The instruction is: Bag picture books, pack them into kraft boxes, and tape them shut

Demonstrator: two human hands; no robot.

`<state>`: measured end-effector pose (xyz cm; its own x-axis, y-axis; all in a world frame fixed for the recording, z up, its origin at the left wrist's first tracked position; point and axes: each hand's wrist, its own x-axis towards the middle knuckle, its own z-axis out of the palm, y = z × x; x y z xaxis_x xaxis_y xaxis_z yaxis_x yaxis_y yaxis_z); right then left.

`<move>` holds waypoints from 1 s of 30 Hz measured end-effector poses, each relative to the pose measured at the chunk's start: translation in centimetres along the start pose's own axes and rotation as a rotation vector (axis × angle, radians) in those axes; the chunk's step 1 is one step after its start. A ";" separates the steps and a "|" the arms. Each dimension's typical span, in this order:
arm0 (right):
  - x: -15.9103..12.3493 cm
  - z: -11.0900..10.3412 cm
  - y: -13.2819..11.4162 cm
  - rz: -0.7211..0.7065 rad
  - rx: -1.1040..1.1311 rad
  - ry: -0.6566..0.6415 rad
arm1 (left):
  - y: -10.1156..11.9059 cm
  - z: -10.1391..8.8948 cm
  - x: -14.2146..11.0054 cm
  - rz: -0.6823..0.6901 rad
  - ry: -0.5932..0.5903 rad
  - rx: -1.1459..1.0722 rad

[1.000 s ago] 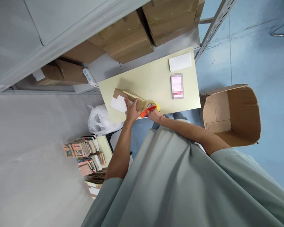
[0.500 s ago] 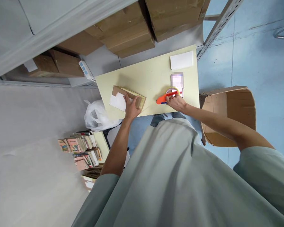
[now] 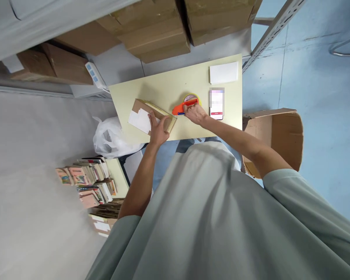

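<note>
A small brown cardboard parcel (image 3: 144, 111) with a white label lies on the pale yellow table (image 3: 169, 85). My left hand (image 3: 157, 130) rests on the parcel's near right part, fingers spread over its top. My right hand (image 3: 196, 114) grips an orange tape dispenser (image 3: 184, 106) with a yellow-rimmed roll of tape, held just right of the parcel's end. A thin strip of clear tape seems to run from the dispenser toward the parcel.
A phone (image 3: 216, 103) and a white card (image 3: 224, 72) lie on the table's right side. An open cardboard box (image 3: 280, 136) stands on the blue floor at right. Large cartons (image 3: 154, 31) sit on shelving behind. A white plastic bag (image 3: 111, 136) and stacked books (image 3: 84, 179) are at left.
My right hand with the tape dispenser swung out to the right near the phone, then came back left toward the parcel's end. My left hand stayed on the parcel.
</note>
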<state>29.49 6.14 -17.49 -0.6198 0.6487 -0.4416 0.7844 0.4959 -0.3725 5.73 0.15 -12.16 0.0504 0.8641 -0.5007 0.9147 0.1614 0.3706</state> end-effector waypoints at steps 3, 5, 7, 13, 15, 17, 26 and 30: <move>0.1 0.0 -1.5 0.065 0.011 -0.012 | -0.3 0.2 -0.1 0.003 0.018 -0.014; 0.4 -0.1 -2.7 0.096 0.037 -0.012 | -0.3 0.4 -0.5 0.037 0.026 -0.043; 1.2 -0.3 -3.9 0.157 0.057 0.002 | 0.0 0.7 -1.0 0.103 0.017 -0.074; 3.3 -3.2 -6.3 0.212 0.049 0.043 | 1.0 1.2 -2.4 0.171 -0.018 -0.053; 2.9 -4.8 -6.9 0.305 0.032 0.052 | 0.6 0.4 -2.2 0.198 -0.051 -0.055; 2.0 -6.6 -7.5 0.412 0.007 0.078 | -0.1 -1.0 -1.5 0.235 -0.078 -0.101; 1.2 -18.1 -11.3 0.573 -0.096 0.565 | 2.1 -14.6 4.2 0.561 0.366 -0.333; 4.4 -25.8 -12.1 0.446 -0.108 0.835 | 4.1 -22.2 7.4 0.741 0.624 -0.370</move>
<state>17.80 17.90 6.13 -0.0789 0.9731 0.2166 0.9685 0.1262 -0.2145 0.97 17.85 3.03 0.2366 0.8827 0.4060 0.5534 -0.4659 0.6904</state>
